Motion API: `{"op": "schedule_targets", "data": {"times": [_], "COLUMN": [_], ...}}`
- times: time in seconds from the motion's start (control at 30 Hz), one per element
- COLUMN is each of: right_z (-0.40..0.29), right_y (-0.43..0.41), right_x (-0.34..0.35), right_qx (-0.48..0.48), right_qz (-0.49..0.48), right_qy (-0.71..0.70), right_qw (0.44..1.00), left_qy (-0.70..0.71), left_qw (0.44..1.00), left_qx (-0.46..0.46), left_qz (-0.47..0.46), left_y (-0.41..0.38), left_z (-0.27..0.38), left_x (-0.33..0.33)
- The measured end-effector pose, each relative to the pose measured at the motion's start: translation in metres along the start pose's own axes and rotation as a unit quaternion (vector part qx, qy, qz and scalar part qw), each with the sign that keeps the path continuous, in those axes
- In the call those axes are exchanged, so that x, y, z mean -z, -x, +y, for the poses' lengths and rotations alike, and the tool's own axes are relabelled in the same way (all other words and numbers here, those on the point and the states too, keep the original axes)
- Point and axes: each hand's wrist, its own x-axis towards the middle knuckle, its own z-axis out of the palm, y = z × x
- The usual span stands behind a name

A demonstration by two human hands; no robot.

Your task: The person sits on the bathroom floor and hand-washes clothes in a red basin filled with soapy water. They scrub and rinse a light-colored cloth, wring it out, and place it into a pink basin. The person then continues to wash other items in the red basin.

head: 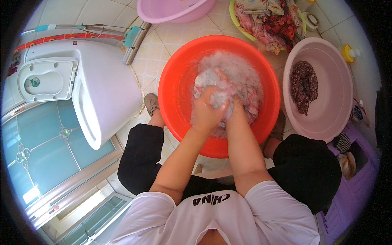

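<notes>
A large red plastic basin [173,92] stands on the floor between my feet, holding sudsy water and wet cloth. My left hand [209,107] is inside it, its fingers closed on a bunched, soapy pale cloth [219,98]. Close beside it, on the right, my right hand [236,107] reaches into the same cloth and suds; its fingers are mostly hidden. More of the wet cloth [208,78], pale with red or pink parts, lies in the foam beyond my hands, and a striped part [252,105] shows at the right.
A pale pink basin [333,79] with a dark patterned cloth [304,84] stands at the right. Beyond are a yellow-green basin [234,18] heaped with clothes and a pink basin [174,15]. A white toilet [113,76] and a squeegee-type mop [131,43] are at the left; a purple plastic stand [352,196] is lower right.
</notes>
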Motion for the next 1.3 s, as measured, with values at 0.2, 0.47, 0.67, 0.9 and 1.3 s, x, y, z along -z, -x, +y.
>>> {"op": "schedule_targets", "data": {"times": [0.2, 0.47, 0.67, 0.9, 1.3], "right_z": [0.018, -0.024, -0.019, -0.01, -0.036], "right_y": [0.001, 0.026, 0.014, 0.014, 0.014], "right_x": [-0.017, -0.015, 0.089, 0.093, 0.068], "right_qx": [0.1, 0.225, 0.256, 0.083, 0.122], "right_qz": [0.189, 0.348, 0.348, 0.378, 0.315], "right_qy": [0.316, 0.752, 0.849, 0.813, 0.801], "right_qw": [0.924, 0.512, 0.305, 0.435, 0.494], "left_qy": [-0.013, -0.296, -0.365, -0.314, -0.021], "left_qw": [0.99, 0.954, 0.917, 0.883, 0.986], "left_qx": [0.089, -0.034, -0.078, 0.179, 0.114], "left_qz": [0.113, 0.047, -0.139, -0.301, -0.122], "left_y": [-0.025, -0.008, 0.015, -0.003, -0.004], "left_z": [-0.066, -0.096, -0.099, -0.155, -0.116], "left_x": [0.017, 0.027, -0.03, -0.047, -0.006]}}
